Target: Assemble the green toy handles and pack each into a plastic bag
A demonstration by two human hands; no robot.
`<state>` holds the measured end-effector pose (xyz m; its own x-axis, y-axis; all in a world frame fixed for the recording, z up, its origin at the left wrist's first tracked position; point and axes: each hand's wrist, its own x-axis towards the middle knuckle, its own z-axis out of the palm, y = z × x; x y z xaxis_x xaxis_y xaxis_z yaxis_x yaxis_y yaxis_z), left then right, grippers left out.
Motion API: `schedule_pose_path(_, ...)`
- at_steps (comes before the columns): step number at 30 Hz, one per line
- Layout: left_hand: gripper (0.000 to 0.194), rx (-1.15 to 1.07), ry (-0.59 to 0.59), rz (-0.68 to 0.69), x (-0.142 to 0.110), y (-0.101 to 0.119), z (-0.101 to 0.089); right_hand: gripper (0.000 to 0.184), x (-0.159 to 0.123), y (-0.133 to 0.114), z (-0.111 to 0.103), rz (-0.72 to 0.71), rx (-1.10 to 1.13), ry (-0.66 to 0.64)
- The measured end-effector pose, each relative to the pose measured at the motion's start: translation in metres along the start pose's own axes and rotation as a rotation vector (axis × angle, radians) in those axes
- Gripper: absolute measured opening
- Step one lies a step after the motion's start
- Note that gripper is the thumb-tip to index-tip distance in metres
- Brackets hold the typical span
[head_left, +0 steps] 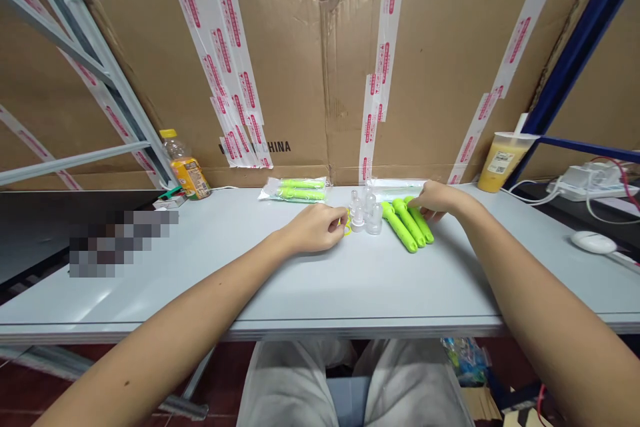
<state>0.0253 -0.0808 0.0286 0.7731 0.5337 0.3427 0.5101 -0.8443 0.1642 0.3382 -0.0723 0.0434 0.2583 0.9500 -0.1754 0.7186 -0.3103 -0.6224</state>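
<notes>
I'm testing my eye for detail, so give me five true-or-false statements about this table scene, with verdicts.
1. The left hand pinches a small yellow-green loop. True.
2. The right hand touches lime-green tubular pieces. True.
3. The clear plastic parts stand to the right of the lime-green tubular pieces. False: they stand to the left of them, next to the left hand.
4. A white computer mouse lies left of the left arm. False: it lies on the far right, beyond the right arm.
5. A clear bag holding green pieces lies on the table. True.
</notes>
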Motion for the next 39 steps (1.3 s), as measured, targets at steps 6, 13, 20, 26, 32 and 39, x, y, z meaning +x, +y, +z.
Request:
schedule_pose_path(6,0.018,0.013,-0.154,-0.028,0.000,-0.007,0.002,0.030,0.006,0.002,0.005,0.026,-0.025,-0.018)
schedule_pose_path(13,0.019,-0.039,-0.180,-0.004,0.001,-0.011,0.004,0.021,0.011,0.006,0.006,0.028,-0.043,0.026)
schedule_pose_path(20,0.015,-0.081,-0.140,-0.073,-0.001,-0.011,-0.003,0.020,0.002,0.000,-0.009,0.007,-0.050,0.162)
schedule_pose_path(26,0.009,-0.185,0.139,-0.174,-0.001,-0.021,-0.013,0.016,-0.022,-0.012,-0.024,-0.195,0.402,0.348)
schedule_pose_path(32,0.018,-0.407,0.480,-0.146,0.005,-0.012,-0.007,0.023,-0.065,-0.038,-0.004,-0.546,0.756,-0.289)
schedule_pose_path(39,0.031,-0.809,0.565,-0.127,0.011,0.016,0.004,0.037,-0.089,-0.052,0.033,-0.663,0.516,-0.548)
